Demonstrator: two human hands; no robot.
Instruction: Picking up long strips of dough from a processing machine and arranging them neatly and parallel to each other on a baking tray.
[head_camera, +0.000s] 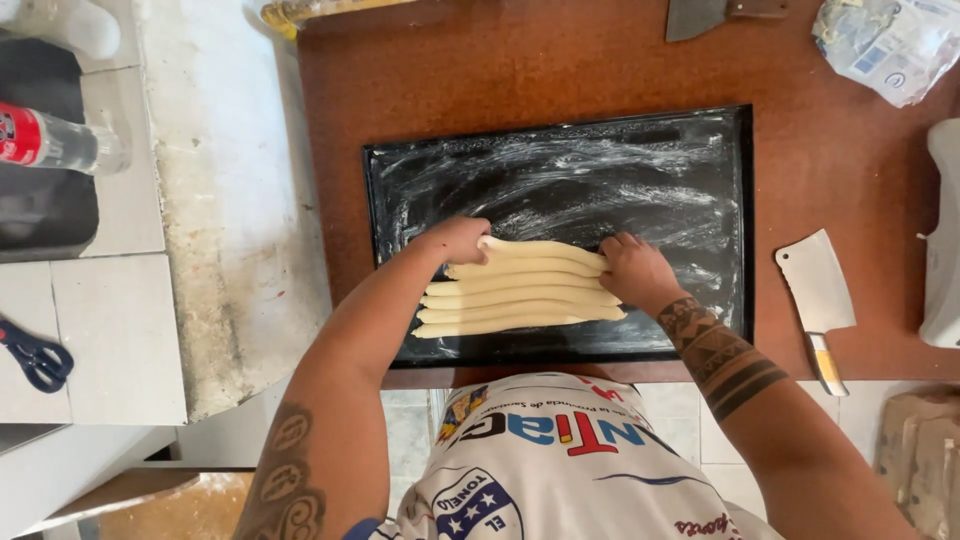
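A black baking tray (560, 160) smeared with white grease lies on a brown wooden table (450, 70). Several long pale dough rolls (520, 298) lie side by side along the tray's near edge. My left hand (455, 240) grips the left end of the farthest roll, and my right hand (635, 272) holds its right end. The roll rests on the tray just beyond the others.
A cleaver (818, 295) with a yellow handle lies right of the tray. A second blade (700, 15) and a crumpled plastic bag (885, 45) sit at the far edge. On the left counter are a plastic bottle (55, 140) and blue-handled scissors (38, 358).
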